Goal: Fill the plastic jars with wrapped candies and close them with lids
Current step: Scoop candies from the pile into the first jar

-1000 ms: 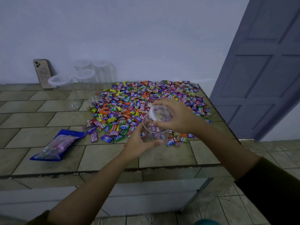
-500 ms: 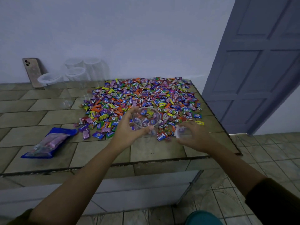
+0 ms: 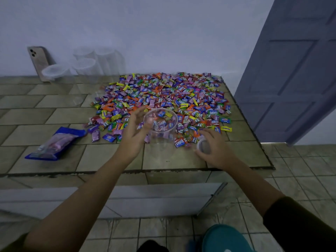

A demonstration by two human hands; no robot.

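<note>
The left hand (image 3: 133,132) grips the side of the open clear jar (image 3: 161,135), which stands on the tiled table (image 3: 109,157) at the near edge of the candies (image 3: 163,95). Just beside the jar, the right hand (image 3: 215,150) curls round its lid (image 3: 204,147), low on the table.

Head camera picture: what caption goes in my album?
Left hand holds an open jar beside the candies; right hand holds a lid.

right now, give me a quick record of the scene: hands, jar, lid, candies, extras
candies: spread on tiled table
jar: clear, upright, uncapped, at the candies' near edge
left hand: against jar's left side, grip unclear
right hand: grips lid
extras: spare jars, phone by wall; blue bag
</note>
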